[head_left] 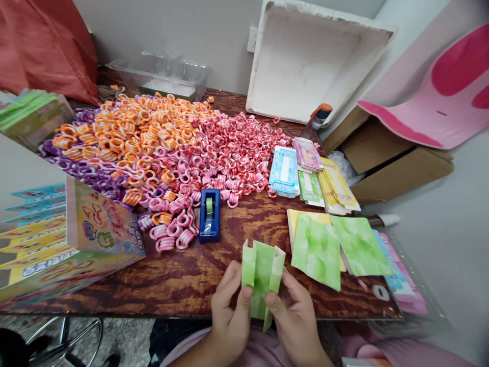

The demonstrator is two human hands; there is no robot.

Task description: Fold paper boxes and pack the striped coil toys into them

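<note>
Between my two hands, near the table's front edge, is a green patterned paper packet (263, 270), its sides folded up along both edges. My left hand (232, 306) grips its left side, thumb on the front. On the right side my right hand (294, 308) pinches it the same way. To the right lie flat green paper sheets (316, 250), partly over a yellow one. Ahead and to the left stands a blue tape dispenser (210, 216) with a roll of tape in it.
A large heap of striped rings (168, 137) in orange, red, pink and purple covers the table's back. Stacks of printed cards (283, 171) sit right of it. A display box (103, 224) with packets stands left. Behind are a white foam box (313, 61) and a clear plastic tray (164, 74).
</note>
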